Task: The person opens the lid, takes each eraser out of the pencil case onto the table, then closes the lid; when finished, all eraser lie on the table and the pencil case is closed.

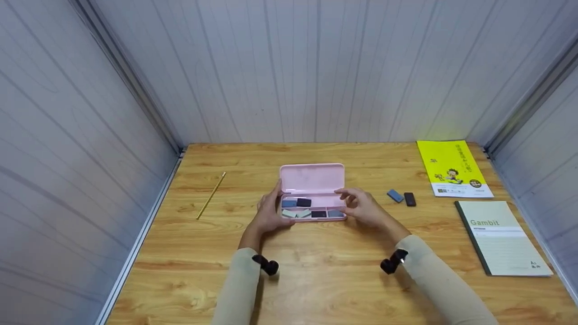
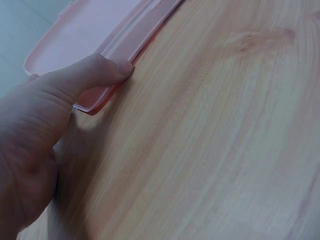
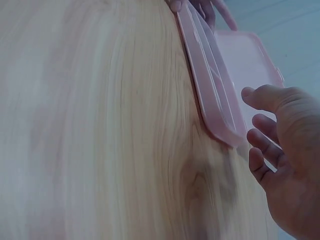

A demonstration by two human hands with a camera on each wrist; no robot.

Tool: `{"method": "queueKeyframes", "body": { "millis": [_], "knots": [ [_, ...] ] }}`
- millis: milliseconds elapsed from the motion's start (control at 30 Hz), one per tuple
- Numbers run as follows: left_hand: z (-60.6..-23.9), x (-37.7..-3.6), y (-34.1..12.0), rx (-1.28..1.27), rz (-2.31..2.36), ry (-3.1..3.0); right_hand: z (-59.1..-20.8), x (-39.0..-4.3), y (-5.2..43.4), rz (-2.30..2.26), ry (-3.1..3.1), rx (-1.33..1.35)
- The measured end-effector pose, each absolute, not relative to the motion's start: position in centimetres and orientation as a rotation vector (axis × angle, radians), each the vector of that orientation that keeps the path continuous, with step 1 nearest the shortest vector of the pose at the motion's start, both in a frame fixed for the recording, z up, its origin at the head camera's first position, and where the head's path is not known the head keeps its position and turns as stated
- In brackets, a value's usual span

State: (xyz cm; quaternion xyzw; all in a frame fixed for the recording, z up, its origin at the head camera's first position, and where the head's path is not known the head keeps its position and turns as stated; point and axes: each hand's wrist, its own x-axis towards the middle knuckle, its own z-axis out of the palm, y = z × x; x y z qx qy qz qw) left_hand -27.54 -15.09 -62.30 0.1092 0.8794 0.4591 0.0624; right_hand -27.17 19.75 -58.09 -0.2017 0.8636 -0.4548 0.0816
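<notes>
A pink pencil case lies on the table with its lid raised at the back. Inside its rear section sit a blue eraser and a black eraser. The front row holds two pale erasers, a dark one and a blue-grey one. My left hand grips the case's left end, thumb along the front edge. Over the right end hovers my right hand, fingers loosely bent and holding nothing; in the right wrist view its thumb is near the case's rim.
On the table's right lie a blue eraser and a black eraser. Beyond them are a yellow booklet and a pale notebook. A gold pencil lies at left. Panel walls enclose the wooden table.
</notes>
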Motion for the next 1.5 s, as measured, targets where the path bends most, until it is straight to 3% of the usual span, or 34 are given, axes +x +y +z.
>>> {"method": "queueKeyframes", "body": {
  "millis": [433,700,1500],
  "knots": [
    [-62.0,-27.9,-14.8,0.309,1.384,2.645,-57.3,-27.6,15.7,-1.358,2.516,-0.723],
    [-61.7,-27.8,-14.7,0.301,1.374,2.648,-56.9,-28.3,13.8,-1.352,2.528,-0.656],
    [-63.5,-28.0,-15.3,0.357,1.442,2.678,-59.0,-29.2,10.3,-1.46,2.488,-0.726]
  ]
}}
